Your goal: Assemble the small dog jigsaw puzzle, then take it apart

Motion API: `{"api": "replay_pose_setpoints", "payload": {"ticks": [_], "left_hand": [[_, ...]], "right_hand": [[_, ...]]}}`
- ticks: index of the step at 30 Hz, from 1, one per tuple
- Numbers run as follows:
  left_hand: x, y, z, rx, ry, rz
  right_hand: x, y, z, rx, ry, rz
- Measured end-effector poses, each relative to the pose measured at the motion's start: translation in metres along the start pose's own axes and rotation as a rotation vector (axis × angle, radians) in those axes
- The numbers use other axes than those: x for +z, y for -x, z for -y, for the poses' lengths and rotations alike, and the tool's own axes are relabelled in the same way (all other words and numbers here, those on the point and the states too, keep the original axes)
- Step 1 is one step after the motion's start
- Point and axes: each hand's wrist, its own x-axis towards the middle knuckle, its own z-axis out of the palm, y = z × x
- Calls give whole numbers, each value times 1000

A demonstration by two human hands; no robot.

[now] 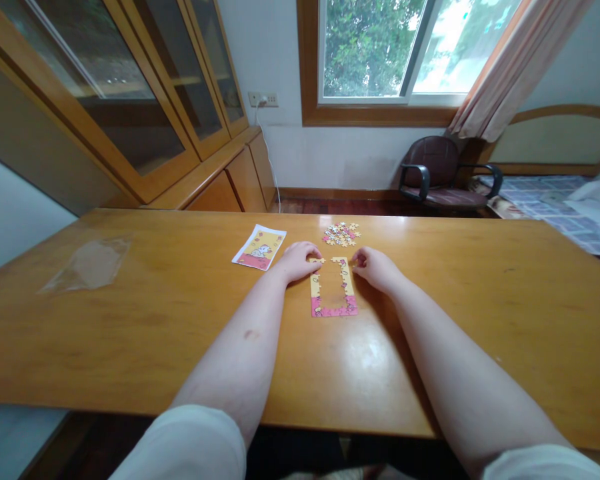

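A jigsaw border (334,312) lies flat on the table, yellow along its upper part and pink at the bottom. Its middle shows bare wood, and the top side has a gap. My left hand (298,261) rests at the upper left corner, fingers curved and thumb apart, fingertips touching the border. Just right of the upper right corner is my right hand (376,268), its thumb and fingers pinched on what looks like a small yellow puzzle piece (353,263), mostly hidden. Beyond both hands sits a pile of loose puzzle pieces (341,234).
A picture card (260,247) with a white animal lies left of my left hand. Further left is a clear plastic bag (93,263) on the wooden table (180,300). A cabinet (215,173), an office chair (437,173) and a bed (545,193) stand beyond the table.
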Motion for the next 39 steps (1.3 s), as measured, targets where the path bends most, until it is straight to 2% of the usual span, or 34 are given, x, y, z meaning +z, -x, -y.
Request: {"api": "replay_pose_setpoints", "payload": {"ticks": [4,9,14,19,23,31,39], "left_hand": [[1,-1,0,7,19,-23],[1,-2,2,13,40,-45],[3,-2,4,34,46,-84],[5,-2,1,83,61,-94],[6,-2,-4,139,68,-93],[8,-3,-8,235,103,-36],[12,-4,-8,265,113,-42]], "right_hand": [[5,0,2,-78,-50,-74],[10,-2,0,-77,-54,-48],[15,-6,-4,-155,-125,-130],[23,-9,1,-207,-298,-171],[27,-8,8,-248,-416,-131],[28,-3,17,-325,-329,-100],[28,0,20,-349,-272,-159]]}}
